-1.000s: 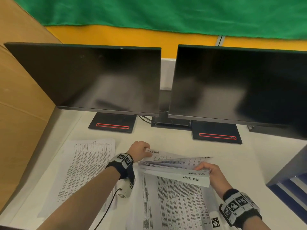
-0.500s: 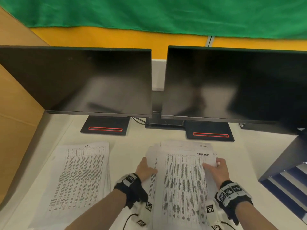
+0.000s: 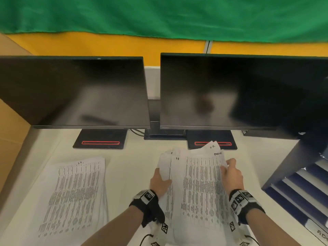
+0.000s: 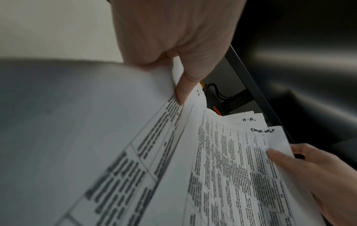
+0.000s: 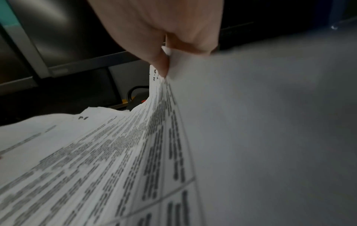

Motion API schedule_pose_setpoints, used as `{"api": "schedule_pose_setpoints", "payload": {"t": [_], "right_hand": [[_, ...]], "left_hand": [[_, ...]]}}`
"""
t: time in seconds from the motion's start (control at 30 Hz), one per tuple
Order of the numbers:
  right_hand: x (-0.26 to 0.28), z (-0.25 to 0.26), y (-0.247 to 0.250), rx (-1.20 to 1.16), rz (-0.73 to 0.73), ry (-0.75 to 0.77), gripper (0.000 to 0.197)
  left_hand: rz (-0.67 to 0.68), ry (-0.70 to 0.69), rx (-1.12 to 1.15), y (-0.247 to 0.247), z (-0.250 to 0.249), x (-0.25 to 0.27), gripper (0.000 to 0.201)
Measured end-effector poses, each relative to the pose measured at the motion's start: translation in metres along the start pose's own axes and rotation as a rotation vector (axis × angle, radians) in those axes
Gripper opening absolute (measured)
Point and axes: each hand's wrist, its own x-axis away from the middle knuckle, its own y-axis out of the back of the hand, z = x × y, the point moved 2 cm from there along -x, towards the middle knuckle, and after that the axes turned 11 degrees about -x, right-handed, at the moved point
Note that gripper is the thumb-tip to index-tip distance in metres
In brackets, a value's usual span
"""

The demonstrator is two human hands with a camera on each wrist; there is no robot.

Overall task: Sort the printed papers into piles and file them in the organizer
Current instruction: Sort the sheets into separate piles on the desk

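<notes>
While the loose stack of printed papers (image 3: 198, 189) is held above the white desk (image 3: 127, 167), both of its side edges are gripped. The left hand (image 3: 159, 181) is closed on the stack's left edge, thumb on the printed face — in the left wrist view the thumb (image 4: 183, 90) is seen pressed against the sheets with the other fingers behind them. The right hand (image 3: 230, 174) is closed on the right edge near the top corner; in the right wrist view the sheets are pinched between thumb (image 5: 160, 64) and fingers. The stack is fanned, its top edges uneven, and handwritten labels are visible on the upper margins, one read as "H.R.".

A second pile (image 3: 74, 192) is laid flat on the desk to the left, well apart from the held stack.

The organizer (image 3: 298, 189) is seen at the right edge — dark blue, tiered shelves; pale sheet-like strips are visible in the tiers, though what they are cannot be told.

Two dark monitors (image 3: 74, 91) are stood behind the papers.
</notes>
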Motion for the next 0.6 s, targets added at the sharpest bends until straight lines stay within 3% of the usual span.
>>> {"api": "schedule_pose_setpoints", "payload": {"t": [0.1, 0.23, 0.6], "right_hand": [[0.0, -0.002, 0.008, 0.103, 0.06, -0.013, 0.009], [-0.005, -0.012, 0.027, 0.218, 0.023, 0.037, 0.017], [-0.022, -0.039, 0.056, -0.059, -0.024, 0.054, 0.01]], "left_hand": [[-0.023, 0.017, -0.028, -0.005, -0.001, 0.005, 0.062], [-0.047, 0.049, -0.011, -0.017, -0.005, 0.015, 0.059], [-0.028, 0.05, -0.13, -0.046, -0.018, 0.02, 0.058]]}}
